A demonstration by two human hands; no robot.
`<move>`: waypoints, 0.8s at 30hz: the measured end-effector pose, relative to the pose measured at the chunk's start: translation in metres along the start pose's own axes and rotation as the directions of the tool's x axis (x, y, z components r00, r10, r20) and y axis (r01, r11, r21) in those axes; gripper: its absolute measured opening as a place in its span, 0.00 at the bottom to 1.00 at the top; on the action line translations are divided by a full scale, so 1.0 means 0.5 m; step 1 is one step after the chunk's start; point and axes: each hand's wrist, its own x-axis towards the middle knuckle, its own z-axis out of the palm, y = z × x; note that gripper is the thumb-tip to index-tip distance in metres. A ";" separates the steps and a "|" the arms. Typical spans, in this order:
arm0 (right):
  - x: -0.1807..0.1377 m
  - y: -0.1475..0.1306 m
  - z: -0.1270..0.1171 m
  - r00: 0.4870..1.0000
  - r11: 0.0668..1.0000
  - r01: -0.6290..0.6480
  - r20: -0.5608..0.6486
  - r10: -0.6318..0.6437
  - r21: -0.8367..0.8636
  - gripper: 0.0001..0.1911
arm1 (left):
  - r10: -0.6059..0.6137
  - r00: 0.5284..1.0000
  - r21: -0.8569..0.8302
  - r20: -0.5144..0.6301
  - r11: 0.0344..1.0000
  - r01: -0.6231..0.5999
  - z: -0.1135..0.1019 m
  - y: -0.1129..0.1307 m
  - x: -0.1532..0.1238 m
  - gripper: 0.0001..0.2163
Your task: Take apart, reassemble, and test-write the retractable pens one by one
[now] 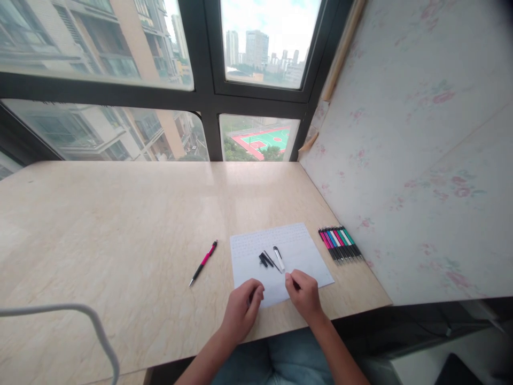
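Note:
On a lined, handwritten sheet of paper [304, 256] lie the parts of a pen. Among them are a white pen barrel [279, 259] with a black clip end, a thin dark refill [273, 261] and several short black pieces [263, 260]. My right hand [304, 294] is closed in a pinch just below the barrel's near end; whatever its fingertips hold is too small to tell. Over the sheet's near left corner, my left hand [242, 309] is curled closed, and its fingers hide what may be inside. A pink and black pen [203, 263] lies whole, left of the paper.
Several pens in mixed colours [340, 245] lie in a row right of the paper, close to the flowered wall [433, 187]. A grey cable [94, 321] arches over the left front of the marbled tabletop [120, 230]. Dark window frames [206, 96] stand behind.

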 end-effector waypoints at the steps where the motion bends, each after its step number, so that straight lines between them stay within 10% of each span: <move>1: 0.000 0.000 0.000 1.000 1.000 -0.002 0.002 0.002 0.000 0.20 | -0.010 1.000 -0.030 -0.022 1.000 0.010 -0.001 -0.001 0.001 0.09; 24: 0.011 -0.007 -0.006 0.998 0.999 -0.047 -0.029 0.048 0.012 0.21 | 0.131 0.990 -0.112 -0.054 0.984 -0.136 -0.006 0.000 -0.005 0.12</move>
